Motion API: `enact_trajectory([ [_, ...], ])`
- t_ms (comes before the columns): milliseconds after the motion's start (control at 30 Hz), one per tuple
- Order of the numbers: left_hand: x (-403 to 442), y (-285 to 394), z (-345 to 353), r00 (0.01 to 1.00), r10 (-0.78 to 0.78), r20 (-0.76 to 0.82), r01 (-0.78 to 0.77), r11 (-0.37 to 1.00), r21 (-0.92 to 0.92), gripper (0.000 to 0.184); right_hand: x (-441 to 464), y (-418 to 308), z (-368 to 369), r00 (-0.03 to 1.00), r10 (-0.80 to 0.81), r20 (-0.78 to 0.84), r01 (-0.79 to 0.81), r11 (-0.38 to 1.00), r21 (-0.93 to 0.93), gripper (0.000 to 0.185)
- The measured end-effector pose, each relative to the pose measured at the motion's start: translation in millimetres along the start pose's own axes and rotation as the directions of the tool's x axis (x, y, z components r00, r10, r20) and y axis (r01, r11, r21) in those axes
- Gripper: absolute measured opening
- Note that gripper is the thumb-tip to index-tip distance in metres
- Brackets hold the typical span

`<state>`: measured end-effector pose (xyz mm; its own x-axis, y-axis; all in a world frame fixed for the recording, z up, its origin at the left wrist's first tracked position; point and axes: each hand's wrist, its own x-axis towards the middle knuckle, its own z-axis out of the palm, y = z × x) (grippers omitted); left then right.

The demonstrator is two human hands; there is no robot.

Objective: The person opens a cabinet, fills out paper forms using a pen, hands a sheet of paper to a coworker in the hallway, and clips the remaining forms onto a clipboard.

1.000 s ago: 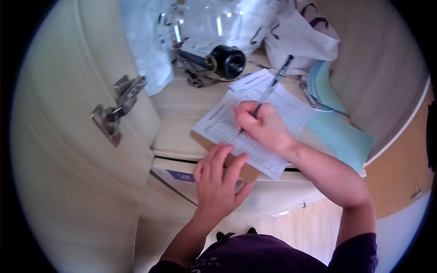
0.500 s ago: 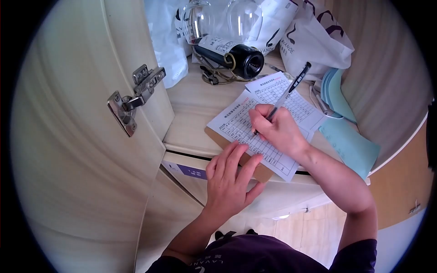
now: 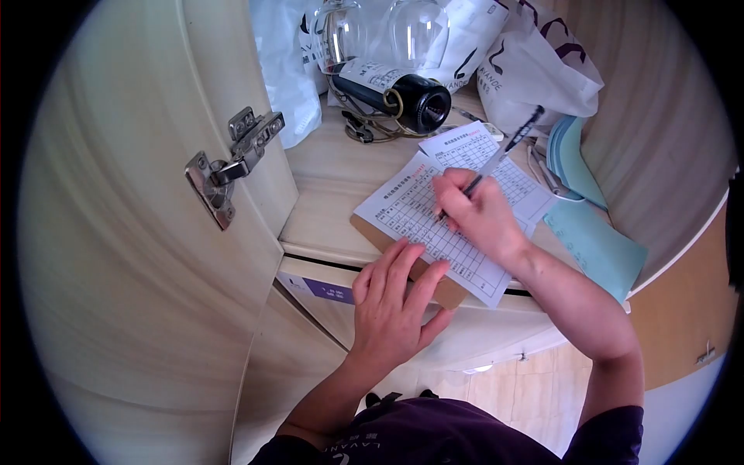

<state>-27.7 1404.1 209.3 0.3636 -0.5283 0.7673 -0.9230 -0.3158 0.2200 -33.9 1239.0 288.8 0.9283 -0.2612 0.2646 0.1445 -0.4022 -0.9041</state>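
Observation:
A black-capped clear pen (image 3: 508, 142) is gripped in my right hand (image 3: 482, 217), its tip on a printed form (image 3: 422, 209) with a table grid and some handwriting. Fingers spread, my left hand (image 3: 395, 306) rests on the lower left edge of the form and on the brown board (image 3: 372, 232) under it. A second printed sheet (image 3: 515, 178) lies partly beneath the first, to the upper right. Both papers are on a light wooden shelf (image 3: 318, 209), and the board sticks out over its front edge.
Behind the papers, a dark bottle (image 3: 426, 105) lies in a metal holder, with wine glasses (image 3: 418, 35) behind it. White bags (image 3: 535, 70) stand at the back. Teal sheets (image 3: 597, 244) lie at the right. A cabinet door hinge (image 3: 232, 167) juts out at the left.
The view has shifted, so the scene sits further right than in the oldest frame. My right hand and the pen have moved slightly up and right along the form; my left hand stays on it.

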Motion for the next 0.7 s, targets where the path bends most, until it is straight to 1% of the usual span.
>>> enact_trajectory([
  [33,0,0,0,1.000,0.002,-0.003,-0.002,1.000,-0.007,0.054,0,-2,-1,0.999,0.027,-0.026,-0.026,0.999,0.024,0.031],
  [133,0,-1,1,1.000,0.005,-0.023,-0.006,1.000,-0.021,0.052,6,-10,-3,0.990,0.054,-0.133,-0.034,0.988,0.152,0.030],
  [233,0,-2,2,0.999,0.008,-0.048,-0.009,1.000,-0.030,0.057,20,-24,-3,0.998,-0.056,-0.015,0.058,0.985,0.165,0.028],
  [267,0,-1,3,0.998,0.001,-0.057,-0.003,0.999,-0.042,0.059,23,-32,-2,0.998,-0.050,0.037,0.043,0.986,0.161,0.027],
  [367,-1,1,2,0.997,-0.050,-0.058,0.045,0.995,-0.092,0.064,45,-38,6,0.988,-0.066,0.141,0.061,0.997,0.044,0.028],
  [400,-1,1,2,0.996,-0.073,-0.055,0.066,0.991,-0.112,0.065,50,-37,10,0.986,-0.049,0.158,0.049,0.999,0.008,0.029],
  [500,-2,-1,0,0.996,-0.061,-0.068,0.056,0.995,-0.080,0.068,60,-14,22,0.975,-0.049,0.218,0.037,0.998,0.058,0.032],
  [533,-1,-2,-1,0.997,-0.055,-0.056,0.051,0.996,-0.067,0.068,59,-7,24,0.973,-0.053,0.225,0.035,0.996,0.085,0.035],
  [700,-1,-4,-1,0.999,-0.025,-0.030,0.024,0.999,-0.046,0.067,50,6,25,0.981,-0.013,0.193,0.010,1.000,0.014,0.033],
])
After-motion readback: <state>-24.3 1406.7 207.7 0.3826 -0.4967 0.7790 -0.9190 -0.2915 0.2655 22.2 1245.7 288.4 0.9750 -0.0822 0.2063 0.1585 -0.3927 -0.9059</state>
